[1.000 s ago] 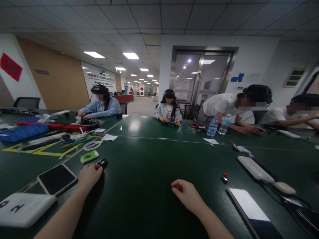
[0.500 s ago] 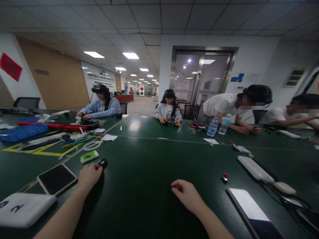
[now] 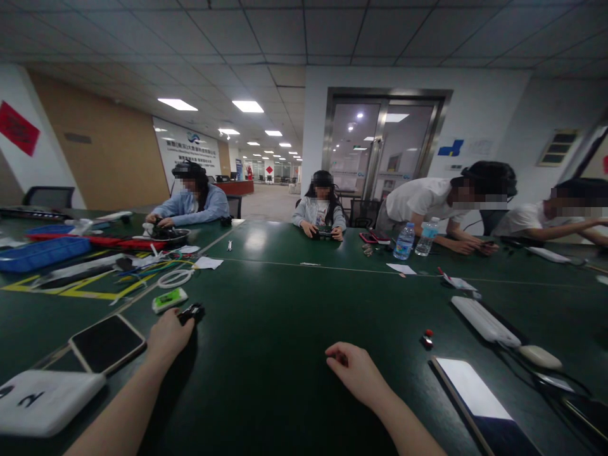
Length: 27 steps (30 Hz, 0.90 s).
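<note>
My left hand rests on the green table with its fingers closed on a small black object with shiny parts. What kind of object it is, I cannot make out. Just beyond that hand lies a green and white case, and to its left a dark-screened phone. My right hand lies on the table with its fingers curled in, and nothing shows between them. Nearest to it on the right are a small red and silver item and a larger phone.
A white box sits at the near left. Cables and a blue tray lie farther back. On the right are a white power strip and water bottles. Several people sit or lean around the table.
My left hand and the black object have shifted very slightly, the object turning a little. The right hand stays in place. The view has moved only slightly.
</note>
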Each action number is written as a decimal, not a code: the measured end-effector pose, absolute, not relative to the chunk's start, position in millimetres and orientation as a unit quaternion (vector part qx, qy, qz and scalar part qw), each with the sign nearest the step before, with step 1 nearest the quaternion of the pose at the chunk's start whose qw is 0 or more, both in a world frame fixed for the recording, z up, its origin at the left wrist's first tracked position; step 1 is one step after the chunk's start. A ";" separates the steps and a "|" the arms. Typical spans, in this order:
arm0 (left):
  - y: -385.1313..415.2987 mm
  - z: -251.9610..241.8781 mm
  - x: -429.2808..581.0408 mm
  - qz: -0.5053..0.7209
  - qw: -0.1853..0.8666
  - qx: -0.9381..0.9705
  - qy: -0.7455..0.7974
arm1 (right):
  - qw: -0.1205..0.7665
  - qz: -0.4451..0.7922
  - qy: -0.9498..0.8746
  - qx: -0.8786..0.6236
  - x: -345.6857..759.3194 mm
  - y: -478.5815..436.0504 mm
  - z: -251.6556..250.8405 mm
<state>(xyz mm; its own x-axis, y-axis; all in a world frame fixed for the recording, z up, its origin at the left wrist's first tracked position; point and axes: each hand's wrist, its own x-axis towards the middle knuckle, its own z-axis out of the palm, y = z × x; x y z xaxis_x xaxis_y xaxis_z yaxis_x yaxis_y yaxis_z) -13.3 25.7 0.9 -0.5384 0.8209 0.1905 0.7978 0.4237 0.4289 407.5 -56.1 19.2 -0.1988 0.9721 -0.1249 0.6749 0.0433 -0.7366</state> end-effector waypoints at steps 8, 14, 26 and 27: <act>26.0 2.2 -14.4 0.169 0.025 0.498 0.850 | 0.213 0.359 -0.692 -0.590 408.5 -56.0 17.7; 27.5 -1.2 -17.9 0.168 0.021 0.501 0.849 | 0.216 0.357 -0.691 -0.591 408.9 -55.3 16.6; 25.3 4.0 -14.4 0.126 0.026 0.519 0.845 | 0.215 0.360 -0.689 -0.591 407.4 -57.8 21.0; 25.0 4.5 -13.9 0.125 0.025 0.519 0.845 | 0.214 0.361 -0.690 -0.590 407.5 -57.7 20.9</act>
